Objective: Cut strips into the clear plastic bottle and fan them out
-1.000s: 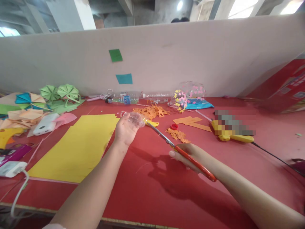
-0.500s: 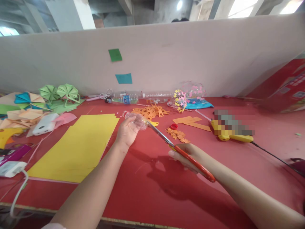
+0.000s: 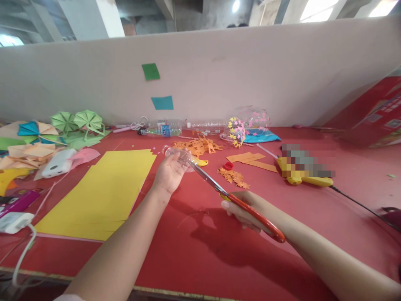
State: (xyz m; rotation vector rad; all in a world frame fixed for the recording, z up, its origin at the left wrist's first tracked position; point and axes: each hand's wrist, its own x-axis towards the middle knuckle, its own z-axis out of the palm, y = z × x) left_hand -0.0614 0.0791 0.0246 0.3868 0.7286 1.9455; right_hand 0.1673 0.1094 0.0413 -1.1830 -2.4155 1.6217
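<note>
In the head view, the left hand (image 3: pixel 169 173) sits just left of the middle of the frame, palm turned up, its fingers curled around a small clear plastic bottle (image 3: pixel 177 154). The bottle lies tilted across the fingers, with its neck pointing to the upper left, held above the red table (image 3: pixel 200 259).

The right hand (image 3: pixel 242 209) is lower and to the right of centre. Its fingers are closed on the orange handles of a pair of scissors (image 3: pixel 219 188). The blades run up and left from that hand and meet the bottle's lower end. The blades look nearly closed there, though the clear plastic makes this hard to judge.

A large yellow paper sheet (image 3: pixel 100 192) lies flat at the left of the frame, near the left forearm. Orange star cut-outs (image 3: pixel 233 177) and a red bottle cap (image 3: pixel 229 166) lie just beyond the scissors. A yellow glue gun (image 3: pixel 305 180) rests at the right, partly blurred. Green folded paper fans (image 3: pixel 78 121) stand at the upper left, against the pale divider wall (image 3: pixel 219 83).
</note>
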